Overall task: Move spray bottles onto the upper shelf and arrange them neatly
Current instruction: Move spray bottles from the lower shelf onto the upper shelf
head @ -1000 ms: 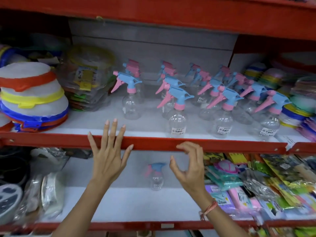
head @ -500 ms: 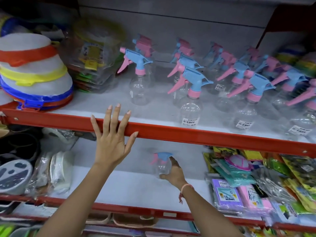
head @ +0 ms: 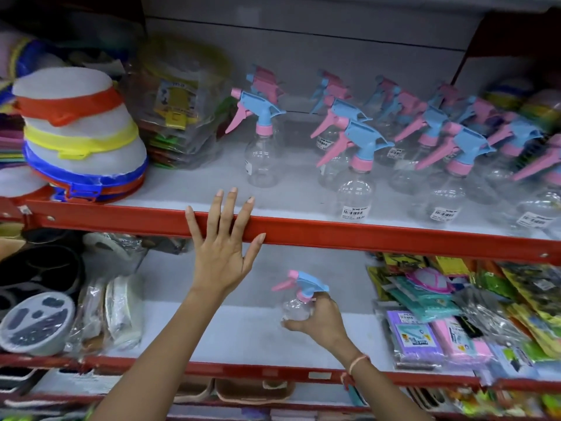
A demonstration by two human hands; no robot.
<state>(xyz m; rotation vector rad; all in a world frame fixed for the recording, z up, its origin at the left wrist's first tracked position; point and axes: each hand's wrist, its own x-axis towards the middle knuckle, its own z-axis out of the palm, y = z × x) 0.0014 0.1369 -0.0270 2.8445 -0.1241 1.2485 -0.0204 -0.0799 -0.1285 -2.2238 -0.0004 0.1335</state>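
Centrally, low in the frame, a small clear plastic spray bottle with a blue head and pink trigger is held by the right hand, whose fingers are clamped around its transparent body; the bottle is tilted slightly, over the white board of the lower shelf. Whether its base touches the board cannot be told.

The left hand is laid flat against the red metal front rail of the upper shelf, fingers spread apart and holding nothing, the tips reaching over the rail's top edge.

On the upper shelf, from centre to right of the frame, a group of matching clear spray bottles with blue and pink heads is stood upright in loose rows, several bearing barcode labels. One further bottle is stood apart, to the left of the group.

At the upper left, a stack of white round lidded containers with red, yellow and blue bands is kept. At the lower right, assorted coloured packets in plastic wrap are laid on the lower shelf.

A pink cord bracelet is worn on the right wrist.
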